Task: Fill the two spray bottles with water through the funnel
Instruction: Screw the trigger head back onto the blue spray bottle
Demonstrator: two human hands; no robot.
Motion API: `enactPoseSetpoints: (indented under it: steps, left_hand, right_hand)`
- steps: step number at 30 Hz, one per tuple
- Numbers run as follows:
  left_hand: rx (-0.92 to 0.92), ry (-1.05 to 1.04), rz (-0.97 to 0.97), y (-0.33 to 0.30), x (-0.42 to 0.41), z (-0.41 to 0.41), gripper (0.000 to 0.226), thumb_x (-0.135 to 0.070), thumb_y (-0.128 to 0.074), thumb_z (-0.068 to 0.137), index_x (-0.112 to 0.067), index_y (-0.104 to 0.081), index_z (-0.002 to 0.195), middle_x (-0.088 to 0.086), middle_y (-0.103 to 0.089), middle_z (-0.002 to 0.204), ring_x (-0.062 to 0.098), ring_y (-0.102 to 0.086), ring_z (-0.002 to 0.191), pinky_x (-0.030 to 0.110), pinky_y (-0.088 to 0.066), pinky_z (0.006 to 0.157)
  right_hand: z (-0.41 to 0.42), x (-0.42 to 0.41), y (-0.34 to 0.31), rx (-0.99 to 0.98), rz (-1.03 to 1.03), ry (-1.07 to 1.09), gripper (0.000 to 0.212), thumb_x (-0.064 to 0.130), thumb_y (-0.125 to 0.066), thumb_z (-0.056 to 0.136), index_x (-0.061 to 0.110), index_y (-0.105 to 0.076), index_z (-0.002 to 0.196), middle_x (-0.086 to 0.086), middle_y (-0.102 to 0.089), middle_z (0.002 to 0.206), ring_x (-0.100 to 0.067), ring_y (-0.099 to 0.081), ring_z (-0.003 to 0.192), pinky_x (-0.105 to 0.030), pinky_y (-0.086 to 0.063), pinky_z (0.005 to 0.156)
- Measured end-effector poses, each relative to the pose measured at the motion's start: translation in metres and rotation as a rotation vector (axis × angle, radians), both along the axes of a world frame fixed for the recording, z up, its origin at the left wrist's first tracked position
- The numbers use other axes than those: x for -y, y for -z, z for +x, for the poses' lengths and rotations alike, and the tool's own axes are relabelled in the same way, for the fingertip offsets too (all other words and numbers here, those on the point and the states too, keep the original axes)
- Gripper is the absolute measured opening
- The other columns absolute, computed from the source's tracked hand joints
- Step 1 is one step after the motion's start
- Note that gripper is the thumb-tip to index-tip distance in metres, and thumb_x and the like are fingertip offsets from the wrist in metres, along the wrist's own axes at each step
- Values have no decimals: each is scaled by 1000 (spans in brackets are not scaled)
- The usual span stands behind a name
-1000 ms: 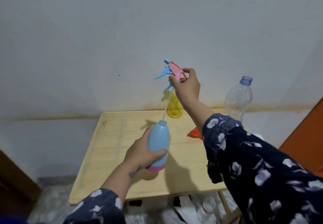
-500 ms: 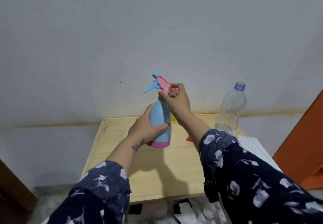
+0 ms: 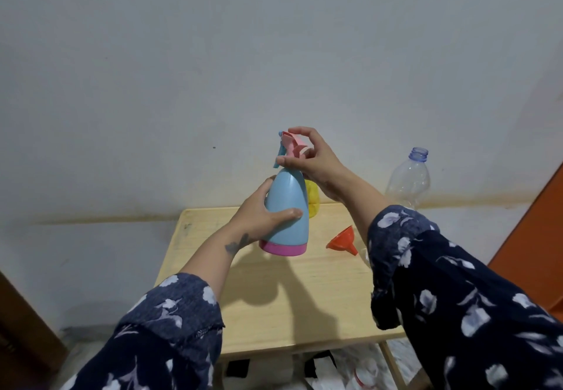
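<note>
- Holding the blue spray bottle (image 3: 288,210) upright above the wooden table (image 3: 304,307), your left hand (image 3: 262,216) wraps its body, thumb across the front and fingers round the far side
- Your right hand (image 3: 313,158) sits at the top of that bottle, fingertips pinching the pink-and-blue trigger head (image 3: 289,146), which is seated on the neck
- The bottle's pink base (image 3: 283,249) is clear of the tabletop and throws a dark shadow on the wood beneath it
- Behind the blue bottle you have the yellow spray bottle (image 3: 313,200), mostly hidden; only a strip of its side shows, and you cannot tell from here whether it carries its head
- The orange funnel (image 3: 342,240) lies tipped on its side on the table, just right of the blue bottle, touching neither hand
- A clear plastic water bottle (image 3: 409,179) stands uncapped at the table's far right corner, partly behind your right sleeve (image 3: 457,298); its water level cannot be judged
- Both sleeves are dark blue with pale flowers, and a small tattoo (image 3: 237,243) marks your left wrist
</note>
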State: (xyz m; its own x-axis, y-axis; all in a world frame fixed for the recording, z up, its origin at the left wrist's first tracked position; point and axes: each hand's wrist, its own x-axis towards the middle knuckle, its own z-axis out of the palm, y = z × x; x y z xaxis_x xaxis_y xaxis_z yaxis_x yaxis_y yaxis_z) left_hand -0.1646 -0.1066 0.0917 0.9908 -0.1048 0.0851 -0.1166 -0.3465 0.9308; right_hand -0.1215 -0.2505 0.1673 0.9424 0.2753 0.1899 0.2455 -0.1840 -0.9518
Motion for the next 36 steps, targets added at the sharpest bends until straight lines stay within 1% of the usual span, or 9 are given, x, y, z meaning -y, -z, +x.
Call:
enactPoseSetpoints:
  steps: [5, 10, 13, 17, 21, 24, 28, 33, 36]
  left_hand:
    - [15, -22, 21, 5, -4, 0, 79, -51, -76, 62, -47, -38, 131, -9, -58, 115, 16, -63, 97, 28, -55, 66]
    - [22, -63, 117, 11, -1, -2, 75, -58, -74, 55, -55, -40, 121, -15, -61, 111, 16, -64, 97, 45, -59, 77]
    - [20, -86, 116, 16, -1, -4, 73, -57, -73, 57, -57, -40, 122, -18, -62, 111, 15, -64, 98, 48, -58, 80]
    - [16, -97, 168, 20, -5, -10, 77, -58, -71, 56, -59, -36, 124, -15, -62, 111, 16, -64, 96, 47, -58, 78]
    - [26, -130, 205, 20, 0, -13, 76, -61, -69, 56, -57, -34, 123, -16, -61, 110, 16, -63, 94, 44, -58, 76]
    - [14, -143, 173, 20, 1, -14, 72, -59, -69, 57, -58, -36, 121, -17, -63, 109, 14, -64, 95, 45, -58, 78]
    - [3, -154, 197, 24, -2, -20, 76, -61, -68, 57, -61, -33, 124, -19, -62, 110, 13, -63, 93, 43, -58, 76]
    - [-19, -184, 220, 29, -2, -24, 77, -63, -66, 57, -58, -32, 126, -18, -62, 108, 15, -64, 91, 41, -58, 73]
    - [-30, -192, 241, 31, -3, -28, 81, -64, -64, 55, -60, -29, 128, -19, -62, 107, 14, -64, 90, 39, -57, 71]
  right_hand:
    - [1, 3, -4, -99, 11, -137, 50, 6, -65, 86, 32, -46, 124, -17, -62, 115, -25, -62, 100, -35, -52, 84]
    - [-1, -1, 9, 67, -80, 2, 51, 13, -78, 76, 25, -52, 117, -8, -52, 87, -17, -53, 80, -28, -46, 78]
    - [0, -3, 15, 59, -117, -7, 44, 22, -69, 85, 29, -49, 123, -4, -55, 95, -15, -53, 86, -30, -47, 81]
    - [5, 5, 8, -157, -109, -163, 56, 0, -61, 87, 34, -47, 129, -12, -63, 111, -22, -61, 105, -37, -53, 91]
    - [-4, -3, 20, 100, -173, 65, 53, 25, -81, 73, 28, -52, 116, -1, -57, 93, -15, -54, 84, -34, -51, 79]
    - [-8, -9, 27, 95, -148, 41, 46, 33, -70, 83, 35, -45, 123, 4, -55, 94, -14, -55, 87, -29, -49, 77]
    - [-10, -5, 18, -153, -49, -98, 63, 0, -58, 87, 37, -42, 135, -17, -60, 116, -25, -60, 106, -35, -52, 86]
    - [-21, -12, 28, 142, -201, 141, 60, 26, -80, 74, 30, -52, 127, -3, -57, 118, -20, -60, 98, -26, -52, 78]
    - [-23, -12, 34, 17, -153, 55, 61, 25, -69, 85, 37, -41, 137, -4, -53, 122, -21, -59, 102, -27, -51, 80]
